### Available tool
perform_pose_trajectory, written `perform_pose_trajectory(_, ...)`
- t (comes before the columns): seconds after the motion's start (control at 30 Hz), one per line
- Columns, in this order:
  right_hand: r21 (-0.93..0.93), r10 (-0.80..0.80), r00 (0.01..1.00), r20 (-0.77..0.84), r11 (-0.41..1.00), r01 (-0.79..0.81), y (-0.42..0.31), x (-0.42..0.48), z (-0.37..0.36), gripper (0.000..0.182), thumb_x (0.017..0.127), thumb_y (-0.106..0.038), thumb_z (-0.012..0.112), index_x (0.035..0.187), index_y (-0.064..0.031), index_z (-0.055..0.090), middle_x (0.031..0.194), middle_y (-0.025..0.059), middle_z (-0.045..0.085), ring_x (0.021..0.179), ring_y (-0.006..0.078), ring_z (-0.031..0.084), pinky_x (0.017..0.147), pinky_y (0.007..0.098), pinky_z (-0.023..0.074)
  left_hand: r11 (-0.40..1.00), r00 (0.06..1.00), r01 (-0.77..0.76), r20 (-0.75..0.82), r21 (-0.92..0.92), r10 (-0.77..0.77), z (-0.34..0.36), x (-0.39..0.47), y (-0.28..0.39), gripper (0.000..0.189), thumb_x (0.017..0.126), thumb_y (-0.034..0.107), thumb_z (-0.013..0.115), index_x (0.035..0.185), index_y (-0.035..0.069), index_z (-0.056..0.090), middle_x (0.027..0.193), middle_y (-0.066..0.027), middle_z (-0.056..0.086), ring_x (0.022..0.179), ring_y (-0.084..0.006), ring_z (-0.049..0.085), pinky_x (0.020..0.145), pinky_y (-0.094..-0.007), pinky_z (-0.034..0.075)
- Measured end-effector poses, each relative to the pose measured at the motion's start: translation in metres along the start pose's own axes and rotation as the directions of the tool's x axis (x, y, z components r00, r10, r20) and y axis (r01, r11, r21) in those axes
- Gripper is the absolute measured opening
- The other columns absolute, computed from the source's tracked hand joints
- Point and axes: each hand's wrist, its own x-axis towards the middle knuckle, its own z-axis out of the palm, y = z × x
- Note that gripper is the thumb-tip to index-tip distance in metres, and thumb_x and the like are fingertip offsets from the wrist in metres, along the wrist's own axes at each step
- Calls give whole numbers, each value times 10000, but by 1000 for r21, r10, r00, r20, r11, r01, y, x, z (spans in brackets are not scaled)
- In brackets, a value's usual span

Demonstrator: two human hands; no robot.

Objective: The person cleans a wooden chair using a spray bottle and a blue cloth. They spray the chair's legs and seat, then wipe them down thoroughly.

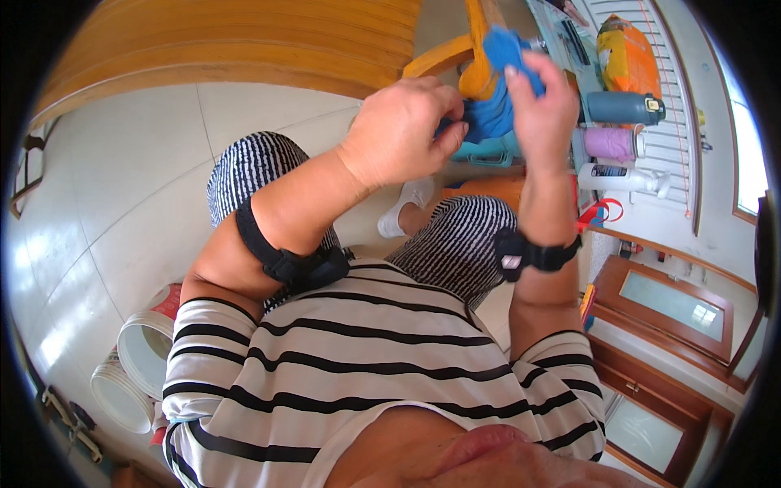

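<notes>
My left hand [406, 125] pinches one part of a piece of blue cloth [491, 119] between thumb and fingers. On the other side, my right hand [546, 110] grips the same cloth, and a bunched end sticks up past its fingertips. The fabric hangs in folds between both hands, in front of my knees. What kind of cloth it is, I cannot tell. Behind it rises the curved armrest [479, 79] of a wooden bench [244, 46]. Black straps circle both of my forearms.
Along a glass-topped table at the right stand an orange bag [631, 58], a blue-grey bottle [622, 108], a purple roll [610, 143] and a white spray bottle [619, 177]. A teal plastic item [488, 154] is below the cloth. White buckets [146, 348] lie behind my left side.
</notes>
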Motion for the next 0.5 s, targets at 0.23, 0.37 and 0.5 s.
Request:
perform_pose_trajectory(0.23,113,157,962,225,976,-186,42,49,12,226,885,-64,643,1098,10,638,920,21,649,808,82,580,731,248,487,992,983,110,142,67,-118,2,0,-11,140,821,162,662,893,43,672,881,-136,673,834,-333,652,731,-404,526)
perform_pose_trajectory(0.37,-14,-49,985,166,999,52,28,27,-6,266,830,-176,726,1056,-42,681,1004,113,668,917,260,648,806,317,497,984,968,152,188,95,-168,-2,1,-11,145,826,157,648,907,38,667,884,-135,677,831,-337,652,735,-409,526)
perform_pose_trajectory(0.5,-52,-207,939,275,972,230,32,48,-13,274,838,-141,704,1089,-42,654,1014,121,661,915,253,637,818,316,493,992,991,120,60,44,-122,4,5,-16,138,829,144,646,920,41,665,895,-129,684,824,-321,656,729,-389,531)
